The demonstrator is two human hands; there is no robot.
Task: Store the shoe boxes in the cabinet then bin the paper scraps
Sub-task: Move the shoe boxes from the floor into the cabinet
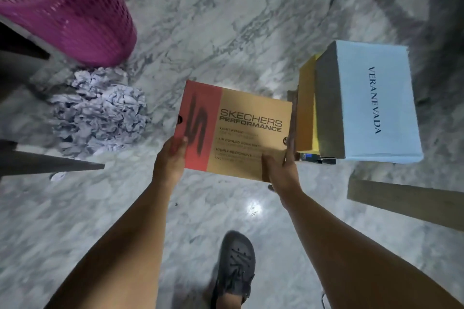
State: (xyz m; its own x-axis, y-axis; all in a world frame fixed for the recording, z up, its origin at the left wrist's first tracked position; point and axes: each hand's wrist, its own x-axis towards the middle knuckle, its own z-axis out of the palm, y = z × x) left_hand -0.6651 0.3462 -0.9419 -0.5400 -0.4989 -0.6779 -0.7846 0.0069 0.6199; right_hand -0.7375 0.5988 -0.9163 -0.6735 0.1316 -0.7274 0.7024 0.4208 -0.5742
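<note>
I hold a tan and red Skechers shoe box [241,123] above the floor with both hands. My left hand [170,158] grips its red left end, thumb on the lid. At the box's near right corner my right hand [281,170] clasps it. To the right stands a stack topped by a light blue Veranevada box [371,98], with a yellow box [307,108] under it. A heap of crumpled white paper scraps [100,113] lies on the floor at the left, beside a pink mesh bin [70,10].
The floor [226,20] is grey-white marble. Dark furniture edges [45,163] jut in from the left. Wooden pieces [401,200] reach in from the right and the top right. My dark shoe [236,266] stands at the bottom centre. One paper scrap [57,176] lies apart.
</note>
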